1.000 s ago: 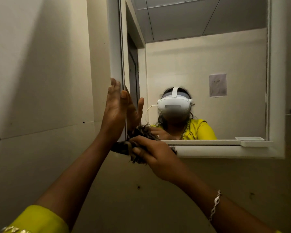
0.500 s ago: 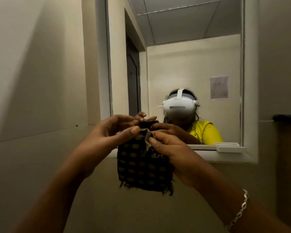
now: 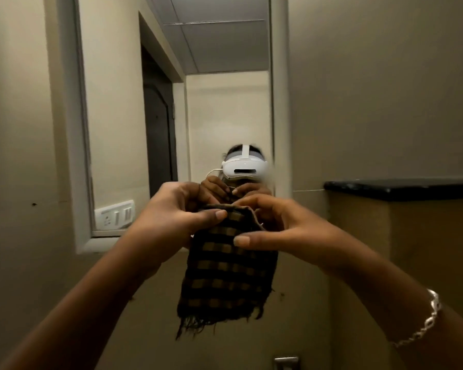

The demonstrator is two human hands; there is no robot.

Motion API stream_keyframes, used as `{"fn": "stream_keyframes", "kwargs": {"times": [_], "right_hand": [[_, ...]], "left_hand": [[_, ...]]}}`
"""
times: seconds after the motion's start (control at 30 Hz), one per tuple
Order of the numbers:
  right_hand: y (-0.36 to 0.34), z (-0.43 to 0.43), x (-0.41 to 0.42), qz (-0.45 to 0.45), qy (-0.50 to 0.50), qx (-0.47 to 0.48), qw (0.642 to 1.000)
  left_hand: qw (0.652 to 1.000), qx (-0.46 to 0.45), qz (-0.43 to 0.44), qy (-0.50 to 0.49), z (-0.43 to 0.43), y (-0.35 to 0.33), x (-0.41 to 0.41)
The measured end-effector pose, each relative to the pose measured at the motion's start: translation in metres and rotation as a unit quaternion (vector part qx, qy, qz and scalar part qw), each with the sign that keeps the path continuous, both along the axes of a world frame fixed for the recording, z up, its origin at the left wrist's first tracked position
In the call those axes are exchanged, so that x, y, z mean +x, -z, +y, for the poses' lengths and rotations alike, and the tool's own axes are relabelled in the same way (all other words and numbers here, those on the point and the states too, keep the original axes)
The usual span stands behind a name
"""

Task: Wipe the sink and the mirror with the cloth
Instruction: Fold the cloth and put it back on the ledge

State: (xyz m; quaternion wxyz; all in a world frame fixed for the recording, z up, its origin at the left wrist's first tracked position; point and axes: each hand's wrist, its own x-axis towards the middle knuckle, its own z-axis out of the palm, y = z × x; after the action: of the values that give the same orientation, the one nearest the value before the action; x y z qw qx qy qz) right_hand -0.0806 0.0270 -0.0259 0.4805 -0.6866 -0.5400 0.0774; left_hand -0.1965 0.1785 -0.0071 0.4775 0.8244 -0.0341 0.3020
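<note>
Right now your two hands meet at the middle of the view and hold the cloth [image 3: 225, 276] up in front of the mirror [image 3: 219, 102], which fills the 12 o'clock stretch. Your left hand [image 3: 171, 212] pinches the cloth's top edge, thumb flat on the front and fingers curled round behind, where you cannot see them. Your right hand [image 3: 275, 231] grips the top corner the same way, thumb pressed on the checked face, fingers bent over the folded edge. The cloth hangs straight down toward 6 o'clock, its frayed fringe loose and apart from the wall; whether its back touches the mirror's lower frame [image 3: 91, 244] cannot be told, since cloth and hands cover that part. In the glass, the reflected hands and a white headset [image 3: 243, 166] show just above your knuckles, and a blur smears the frame's right side. A switch plate [image 3: 114, 214] shows reflected at 9 o'clock. At 3 o'clock a black ledge [image 3: 401, 189] runs off the edge. A bracelet [image 3: 425, 324] circles your right wrist at 4 o'clock. At 6 o'clock a metal piece [image 3: 286, 363] is cut off by the border, too little to identify.
</note>
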Motion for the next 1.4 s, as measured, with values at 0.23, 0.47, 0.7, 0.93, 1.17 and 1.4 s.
{"fn": "stream_keyframes", "kwargs": {"times": [0.23, 0.47, 0.7, 0.93, 1.17, 1.4], "right_hand": [[-0.022, -0.077, 0.007, -0.049, 0.069, -0.002, 0.996], [-0.052, -0.135, 0.012, -0.125, 0.149, -0.034, 0.98], [-0.108, -0.184, 0.023, -0.074, 0.198, -0.027, 0.977], [-0.154, -0.2, 0.048, -0.089, 0.243, -0.037, 0.965], [-0.172, -0.189, 0.087, -0.147, 0.286, 0.007, 0.947], [-0.144, -0.184, 0.14, -0.223, 0.328, 0.06, 0.916]], "left_hand": [[0.996, 0.001, -0.007, 0.085, -0.043, -0.01, 0.013], [0.988, 0.062, 0.036, 0.139, -0.088, -0.027, 0.037], [0.983, 0.154, 0.05, 0.09, -0.133, -0.08, 0.059], [0.985, 0.04, 0.096, 0.135, -0.155, -0.111, 0.092], [0.996, 0.009, 0.01, 0.085, -0.157, -0.122, 0.139], [0.992, 0.071, -0.082, 0.064, -0.158, -0.097, 0.198]]}}
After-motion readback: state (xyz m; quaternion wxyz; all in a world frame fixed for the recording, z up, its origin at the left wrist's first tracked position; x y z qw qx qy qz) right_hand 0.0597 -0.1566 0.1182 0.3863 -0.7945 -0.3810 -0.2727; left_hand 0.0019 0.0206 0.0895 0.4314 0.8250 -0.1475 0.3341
